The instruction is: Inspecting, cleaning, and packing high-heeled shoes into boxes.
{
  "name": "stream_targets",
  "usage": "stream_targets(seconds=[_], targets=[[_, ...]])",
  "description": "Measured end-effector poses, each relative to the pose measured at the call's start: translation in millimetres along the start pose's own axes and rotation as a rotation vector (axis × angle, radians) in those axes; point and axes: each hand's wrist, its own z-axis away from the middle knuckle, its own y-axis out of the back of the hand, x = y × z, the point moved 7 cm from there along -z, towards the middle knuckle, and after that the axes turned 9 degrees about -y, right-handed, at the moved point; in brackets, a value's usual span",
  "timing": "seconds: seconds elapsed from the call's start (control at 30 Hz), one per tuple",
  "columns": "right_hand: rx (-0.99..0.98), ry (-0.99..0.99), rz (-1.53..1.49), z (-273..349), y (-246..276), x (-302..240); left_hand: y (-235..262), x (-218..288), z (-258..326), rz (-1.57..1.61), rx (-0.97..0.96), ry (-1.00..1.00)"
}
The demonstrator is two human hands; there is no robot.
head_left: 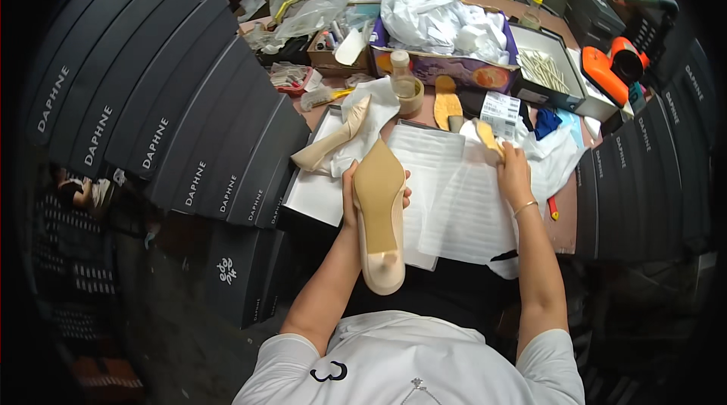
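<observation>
My left hand (350, 197) is closed around a beige pointed-toe heeled shoe (381, 208), its tan sole turned up and the toe pointing away from me. The heel end is nearest my body. Farther right, my right hand (515, 176) is closed on a yellowish-tan piece (489, 136), perhaps a worn sponge or pad. A second beige shoe (333, 140) lies on white tissue and an open shoebox (316, 194) to the left. Sheets of white wrapping paper (469, 212) spread beneath and between my hands.
Stacked dark shoeboxes (182, 102) wall in the left, and more boxes (636, 178) the right. Behind stand a glass jar (409, 96), a purple carton (447, 72) stuffed with white paper, and a tray of sticks (547, 70). An orange tool (606, 76) lies back right.
</observation>
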Motion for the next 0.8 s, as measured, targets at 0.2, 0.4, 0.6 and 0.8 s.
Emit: stream_targets(seconds=[0.2,0.4,0.6,0.8], targets=[[-0.265,0.067,-0.643,31,68,-108,26,16,0,0.043,0.146,-0.047],[-0.992,-0.076,-1.26,144,45,-172,12,26,2,-0.018,0.153,-0.142],[-1.114,-0.378,-1.576,177,29,-206,10,35,17,-0.15,0.073,-0.213],[-1.408,-0.665,-2.267,177,13,-206,-4,-7,59,-0.109,-0.167,-0.139]])
